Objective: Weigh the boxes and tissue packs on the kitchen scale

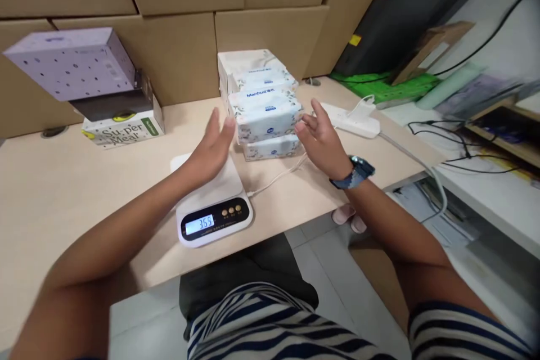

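Several white-and-blue packs of tissues are stacked on the table, with floral print and "Manhua" lettering. My left hand is at their left side, open, thumb and fingers apart, above a white digital scale. Digits, perhaps 359, glow on the scale's display. On the opposite side, my right hand is open with slightly curled fingers close to the packs' right edge. Whether its fingertips touch them I cannot tell. A blue watch is on my right wrist. Neither hand grips anything.
Cardboard boxes line the table's back. At left, a purple box rests on a black box above a "Super Meal" box. A white power strip lies at right, its cable running over the edge. A thin white cord joins the scale.
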Available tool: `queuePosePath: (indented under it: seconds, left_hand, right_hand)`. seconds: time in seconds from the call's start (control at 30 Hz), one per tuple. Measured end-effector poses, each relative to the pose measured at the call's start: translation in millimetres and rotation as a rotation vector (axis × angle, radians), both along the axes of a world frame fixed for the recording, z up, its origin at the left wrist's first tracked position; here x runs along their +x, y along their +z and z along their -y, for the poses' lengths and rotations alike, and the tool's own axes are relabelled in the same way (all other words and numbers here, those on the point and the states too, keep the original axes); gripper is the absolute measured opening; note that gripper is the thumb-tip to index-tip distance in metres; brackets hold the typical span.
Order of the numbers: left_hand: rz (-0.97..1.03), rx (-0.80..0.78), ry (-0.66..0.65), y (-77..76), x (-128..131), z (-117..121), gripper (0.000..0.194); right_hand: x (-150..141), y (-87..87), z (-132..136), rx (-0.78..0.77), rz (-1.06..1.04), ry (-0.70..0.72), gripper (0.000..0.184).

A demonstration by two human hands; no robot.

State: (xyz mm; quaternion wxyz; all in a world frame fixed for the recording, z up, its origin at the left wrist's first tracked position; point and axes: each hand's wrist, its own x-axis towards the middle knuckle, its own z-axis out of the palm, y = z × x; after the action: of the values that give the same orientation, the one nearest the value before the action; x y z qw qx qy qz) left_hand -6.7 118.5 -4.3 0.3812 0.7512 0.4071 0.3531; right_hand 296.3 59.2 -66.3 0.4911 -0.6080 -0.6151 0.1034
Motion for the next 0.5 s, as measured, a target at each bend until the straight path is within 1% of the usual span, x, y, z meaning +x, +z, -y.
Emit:
queuePosePath:
  seconds: [0.03, 0.07, 0.1, 0.13, 0.17, 0.23, 0.27, 0.33, 0.37, 0.4, 0.43, 0.47, 0.5]
  left_hand:
    - [-0.107, -0.011, 0.035, -2.3, -23.6, 3.1, 0.109]
    - [-0.172, 0.004, 0.052, -6.3, -50.7, 8.4, 0.111]
    - [-0.218, 0.014, 0.081, -11.7, -79.0, 15.0, 0.107]
    - [-0.255, 0.017, 0.142, -18.3, -106.0, 21.7, 0.104]
    - [-0.295, 0.009, 0.204, -25.3, -129.8, 27.6, 0.103]
    - [-0.298, -0.008, 0.357, -39.6, -163.6, 32.5, 0.099]
    - [-0.273, -0.013, 0.430, -46.3, -173.7, 29.8, 0.097]
    - [-0.183, -0.004, 0.552, -58.5, -185.4, 12.9, 0.092]
    - [-0.150, 0.003, 0.609, -63.8, -189.4, -0.1, 0.094]
    - [-0.115, 0.005, 0.669, -68.4, -193.5, -14.5, 0.097]
    - [-0.092, 0.005, 0.719, -72.4, -197.8, -28.9, 0.100]
    - [-0.058, -0.002, 0.764, -75.7, -202.4, -41.9, 0.100]
    - [-0.023, -0.011, 0.799, -78.5, -207.2, -52.8, 0.099]
  right_hand:
    - [8.3, -6.6, 2.6, 0.002, -0.037, -0.037, 0.109]
    - [16.2, -13.1, 8.7, 0.031, -0.054, -0.075, 0.106]
    - [23.1, -18.5, 16.9, 0.075, -0.049, -0.109, 0.102]
    - [27.9, -21.9, 25.7, 0.126, -0.036, -0.135, 0.096]
    - [29.7, -22.5, 33.8, 0.177, -0.024, -0.151, 0.088]
    - [19.9, -13.9, 44.4, 0.272, -0.001, -0.145, 0.070]
    - [7.3, -5.3, 46.5, 0.320, 0.030, -0.125, 0.062]
    - [-33.0, 16.6, 46.1, 0.403, 0.136, -0.026, 0.050]
    - [-59.2, 27.6, 44.5, 0.412, 0.185, 0.067, 0.046]
    - [-87.7, 37.0, 41.9, 0.382, 0.186, 0.197, 0.041]
    - [-117.4, 43.9, 37.7, 0.296, 0.127, 0.333, 0.038]
    - [-146.8, 48.2, 31.1, 0.152, 0.041, 0.460, 0.041]
    - [-174.7, 50.2, 21.2, -0.009, -0.032, 0.560, 0.048]
